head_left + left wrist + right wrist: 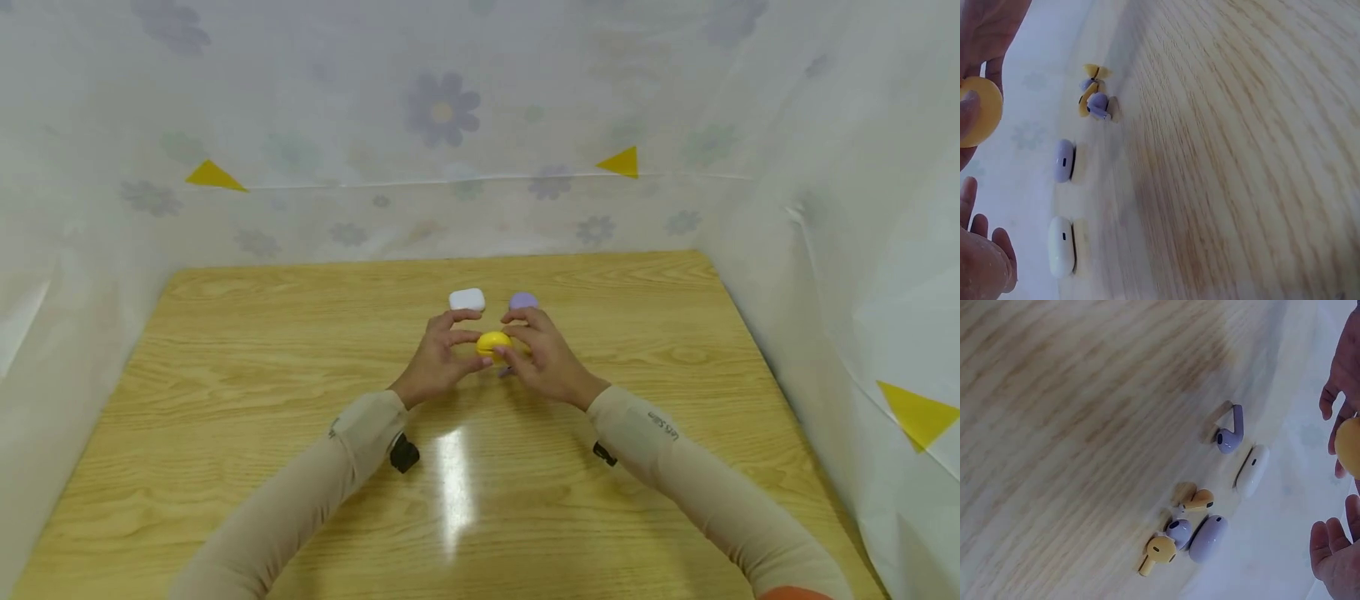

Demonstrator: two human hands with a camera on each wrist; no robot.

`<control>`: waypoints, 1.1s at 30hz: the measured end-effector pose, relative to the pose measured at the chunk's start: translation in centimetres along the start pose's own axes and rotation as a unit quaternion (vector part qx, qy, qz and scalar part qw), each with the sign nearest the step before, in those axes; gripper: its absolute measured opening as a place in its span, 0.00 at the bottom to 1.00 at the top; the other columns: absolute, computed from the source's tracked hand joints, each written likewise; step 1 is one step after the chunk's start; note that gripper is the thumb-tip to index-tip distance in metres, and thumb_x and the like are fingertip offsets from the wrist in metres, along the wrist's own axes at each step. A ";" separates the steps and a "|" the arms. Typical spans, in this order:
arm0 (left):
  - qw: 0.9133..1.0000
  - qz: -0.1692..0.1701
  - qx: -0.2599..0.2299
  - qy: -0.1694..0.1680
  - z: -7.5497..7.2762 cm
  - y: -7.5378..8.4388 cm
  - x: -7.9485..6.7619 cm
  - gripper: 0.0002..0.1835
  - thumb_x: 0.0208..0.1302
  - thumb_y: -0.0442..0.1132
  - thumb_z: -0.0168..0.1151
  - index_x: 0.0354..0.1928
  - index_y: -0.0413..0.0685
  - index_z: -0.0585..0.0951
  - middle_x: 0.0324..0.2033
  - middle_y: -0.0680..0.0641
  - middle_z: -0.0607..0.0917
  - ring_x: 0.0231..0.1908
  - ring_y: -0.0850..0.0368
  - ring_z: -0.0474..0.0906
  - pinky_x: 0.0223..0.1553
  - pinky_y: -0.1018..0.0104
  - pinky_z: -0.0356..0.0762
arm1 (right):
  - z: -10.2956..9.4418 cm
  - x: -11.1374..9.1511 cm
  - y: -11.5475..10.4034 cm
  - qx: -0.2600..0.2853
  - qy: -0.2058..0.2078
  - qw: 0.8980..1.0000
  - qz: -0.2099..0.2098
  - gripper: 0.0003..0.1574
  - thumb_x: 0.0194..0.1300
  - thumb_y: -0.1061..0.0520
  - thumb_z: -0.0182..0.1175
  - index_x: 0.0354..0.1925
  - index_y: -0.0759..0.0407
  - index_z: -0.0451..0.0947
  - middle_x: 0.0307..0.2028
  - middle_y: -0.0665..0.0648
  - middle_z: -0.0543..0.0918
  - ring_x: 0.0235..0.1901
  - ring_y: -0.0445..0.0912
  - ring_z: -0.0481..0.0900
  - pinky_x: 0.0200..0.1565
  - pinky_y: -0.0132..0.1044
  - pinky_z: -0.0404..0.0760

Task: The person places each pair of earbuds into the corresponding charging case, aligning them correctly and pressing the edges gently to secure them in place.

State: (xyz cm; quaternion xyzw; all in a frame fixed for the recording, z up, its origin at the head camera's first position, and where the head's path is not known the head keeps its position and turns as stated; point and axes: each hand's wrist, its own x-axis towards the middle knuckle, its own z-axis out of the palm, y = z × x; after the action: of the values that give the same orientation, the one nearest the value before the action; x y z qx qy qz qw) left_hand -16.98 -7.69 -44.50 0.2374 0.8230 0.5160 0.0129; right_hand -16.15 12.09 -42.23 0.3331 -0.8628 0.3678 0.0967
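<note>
A rounded yellow earbud case (493,342) is held up above the table between both hands, a dark seam across its front. My right hand (551,360) pinches its right side, the thumb lying over the front. At its left edge are the thumb and forefinger of my left hand (440,357), which appear to grip it too. The other fingers of the left hand (982,256) and right hand (1338,559) spread loosely. Below, a yellow earbud (1161,549) and a purple earbud (1179,531) lie close together. Another yellow earbud (1199,500) and purple earbud (1230,437) lie nearby.
Behind the hands, a white earbud case (467,300) stands left of a purple earbud case (523,302). They share a wood-grain table (247,350). Flower-patterned sheeting (352,125) hangs around its back and sides, with yellow triangles (216,176) on it.
</note>
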 end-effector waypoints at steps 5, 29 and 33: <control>1.000 0.013 0.001 0.005 0.2 0.3 0.0 0.17 0.48 0.43 0.67 0.41 0.43 0.83 0.56 0.50 0.70 0.61 0.51 0.56 0.63 0.48 0.52 | -0.5 0.5 0.2 0.012 -0.014 0.999 0.035 0.12 0.62 0.56 0.54 0.35 0.64 0.79 0.47 0.63 0.72 0.52 0.53 0.67 0.56 0.51 0.67; 0.994 -0.090 -0.044 0.048 0.2 -0.1 0.6 0.14 0.48 0.41 0.68 0.37 0.43 0.83 0.54 0.50 0.73 0.59 0.51 0.61 0.64 0.52 0.49 | -4.3 -2.8 6.4 -0.223 -0.142 0.957 0.123 0.09 0.60 0.57 0.55 0.38 0.58 0.79 0.50 0.63 0.76 0.54 0.62 0.68 0.48 0.62 0.69; 0.994 -0.093 -0.042 0.048 0.5 -0.2 0.5 0.14 0.47 0.42 0.68 0.37 0.43 0.83 0.54 0.51 0.73 0.60 0.51 0.60 0.64 0.52 0.48 | -4.0 -3.5 6.5 -0.212 -0.167 0.953 0.135 0.09 0.60 0.55 0.56 0.38 0.53 0.80 0.51 0.61 0.75 0.56 0.60 0.66 0.53 0.63 0.63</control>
State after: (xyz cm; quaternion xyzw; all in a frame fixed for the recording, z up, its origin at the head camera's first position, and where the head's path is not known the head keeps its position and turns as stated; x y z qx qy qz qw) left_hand -17.43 -7.12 -44.82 0.1336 0.8186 0.5578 0.0312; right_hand -18.01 19.96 -44.54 0.2418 -0.9618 0.1247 -0.0313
